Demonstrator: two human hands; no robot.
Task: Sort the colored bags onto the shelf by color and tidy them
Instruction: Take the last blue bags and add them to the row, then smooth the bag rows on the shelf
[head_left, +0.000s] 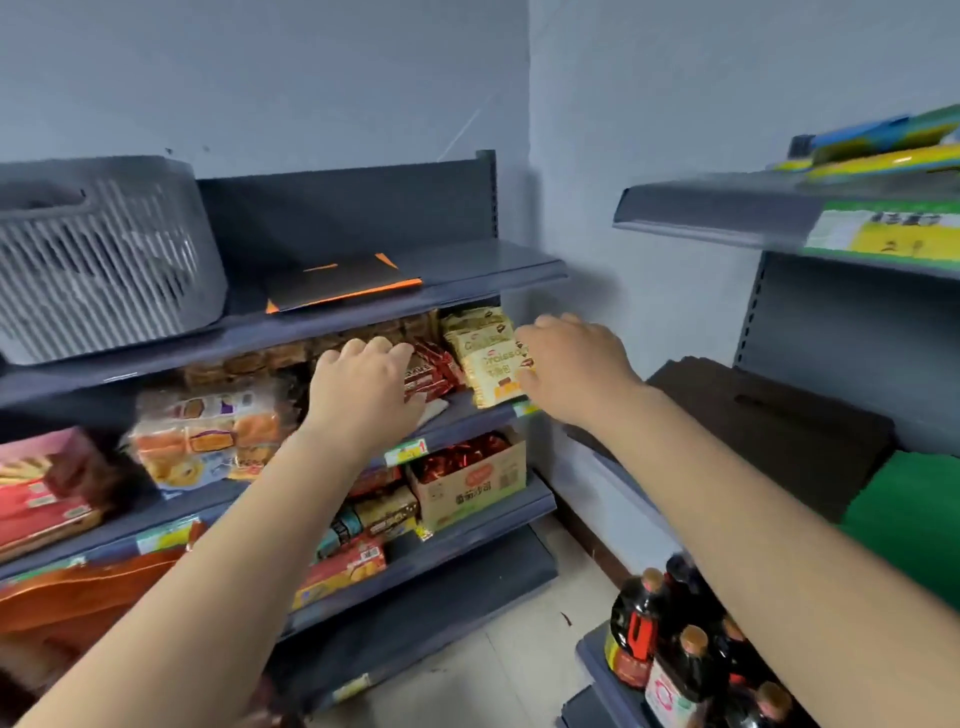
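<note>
Hands: both of mine are reaching into the second tier of the dark grey metal shelf unit (467, 415) in front of me.
Left hand (363, 384): fingers curled down over the red foil snack bags (434, 366), looks like I've got hold of them, though my knuckles hide the actual grip.
Right hand (571, 364): pressed against the side of the yellow croissant bags (488, 358), fingers loosely bent; can't tell if it's really grabbing or just touching.
Bags: red ones sit just left of the yellow ones, touching, both at the right end of that tier.
Same tier, further left: clear-wrapped packs of orange bread (208, 436).
Top tier: grey slatted plastic basket (98, 254) and a flat black-and-orange folder (343, 283).
Tier below: open cardboard box of shiny red packets (470, 478).
Right side: another shelf with dark sauce bottles (670, 639) low down.
</note>
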